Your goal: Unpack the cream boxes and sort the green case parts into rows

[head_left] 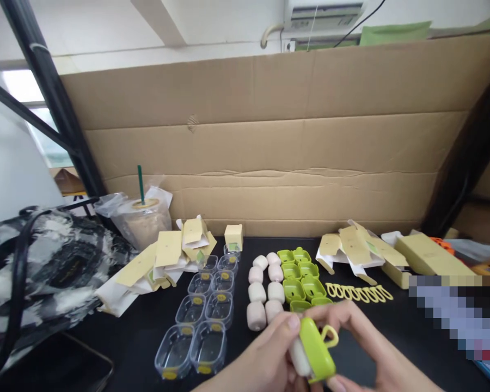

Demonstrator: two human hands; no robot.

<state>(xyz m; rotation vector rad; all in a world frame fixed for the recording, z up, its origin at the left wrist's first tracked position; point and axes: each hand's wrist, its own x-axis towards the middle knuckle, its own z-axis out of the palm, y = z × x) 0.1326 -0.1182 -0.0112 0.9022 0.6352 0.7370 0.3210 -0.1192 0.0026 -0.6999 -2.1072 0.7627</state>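
Observation:
In front of me, my left hand [269,354] grips a small lime-green case [316,348] with a rounded white block [299,356] partly inside it. My left thumb presses near the case's upper edge. A yellow-green loop [330,336] sticks out from the side of the case. On the other side, my right hand [363,332] curls around the same case, its thumb at the lower corner. Just beyond my hands stand two columns of pale rounded blocks [256,314] and open green cases [294,290]. A row of yellow loops [359,293] lies to their right.
Clear plastic boxes [175,351] stand in two columns on the left of the black table. Opened paper boxes [169,253] lie at back left, others [361,247] at back right. A bagged drink cup [142,218], furry bag [61,272] and cardboard wall [269,147] border the area.

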